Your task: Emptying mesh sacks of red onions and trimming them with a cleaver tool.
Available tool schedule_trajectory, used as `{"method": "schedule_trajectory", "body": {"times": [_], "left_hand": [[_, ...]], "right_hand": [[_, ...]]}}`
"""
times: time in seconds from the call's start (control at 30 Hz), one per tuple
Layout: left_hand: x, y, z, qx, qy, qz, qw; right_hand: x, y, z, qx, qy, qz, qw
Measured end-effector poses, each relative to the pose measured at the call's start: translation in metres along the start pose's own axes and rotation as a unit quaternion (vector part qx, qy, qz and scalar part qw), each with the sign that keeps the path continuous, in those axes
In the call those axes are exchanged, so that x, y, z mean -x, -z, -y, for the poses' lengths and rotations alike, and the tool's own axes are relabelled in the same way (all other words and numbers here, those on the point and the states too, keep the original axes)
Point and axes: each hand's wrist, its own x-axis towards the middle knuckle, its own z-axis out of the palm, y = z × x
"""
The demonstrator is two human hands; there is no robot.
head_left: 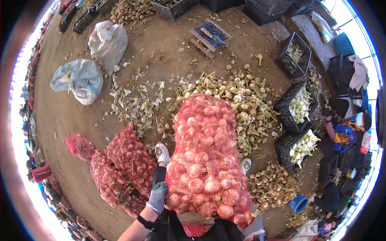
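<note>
A full red mesh sack of garlic bulbs (207, 160) fills the space in front of my body and leans away from me. My left hand (158, 196), in a grey glove, is closed at the sack's near left side, its fingers curled against the netting. At the near right corner, my gloved right hand (254, 228) grips the sack; its fingers are mostly hidden by the netting. Just beyond the sack lies a broad heap of loose garlic (251, 106) with stalks.
More filled mesh sacks (130, 154) lie at left. Black crates (295, 106) of trimmed stalks line the right, near a seated person (345, 134). A blue bucket (298, 203), a low wooden stool (210, 35) with a tool on it, and pale plastic sacks (82, 82) stand around.
</note>
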Motion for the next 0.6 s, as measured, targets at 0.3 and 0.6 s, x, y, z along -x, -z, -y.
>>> {"method": "schedule_trajectory", "body": {"times": [0.3, 0.6], "left_hand": [[-0.045, -0.011, 0.048, -0.11, 0.092, -0.025, 0.989], [0.031, -0.13, -0.153, -0.309, 0.069, 0.129, 0.94]], "right_hand": [[-0.099, 0.032, 0.024, 0.025, 0.018, 0.22, 0.975], [0.079, -0.042, 0.081, -0.076, 0.099, 0.169, 0.978]]}}
